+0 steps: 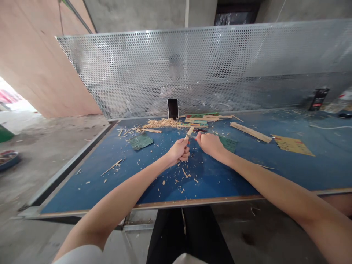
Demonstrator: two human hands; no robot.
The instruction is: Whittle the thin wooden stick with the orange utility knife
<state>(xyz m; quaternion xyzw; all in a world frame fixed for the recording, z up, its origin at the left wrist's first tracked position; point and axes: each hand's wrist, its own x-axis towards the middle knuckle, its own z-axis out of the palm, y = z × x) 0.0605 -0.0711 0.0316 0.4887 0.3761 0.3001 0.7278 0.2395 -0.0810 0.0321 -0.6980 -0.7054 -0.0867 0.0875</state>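
My left hand (179, 151) is closed round a small pale piece of wood (190, 131), which sticks up out of the fist at a slant. In my right hand (210, 143) is a carving knife (192, 137); a bit of red shows at the fingers, and most of its handle is hidden by them. The blade points left and meets the wood just above my left thumb. Both hands are over the middle of the blue tabletop (110, 190), where pale shavings (186, 173) lie scattered below them.
A heap of shavings (162, 123) lies before a phone (173, 109) propped against the perforated metal screen (137, 73). Green sandpaper (140, 141), a wooden strip (250, 132) and a yellow sheet (293, 145) lie around. A dark box (319, 99) stands far right.
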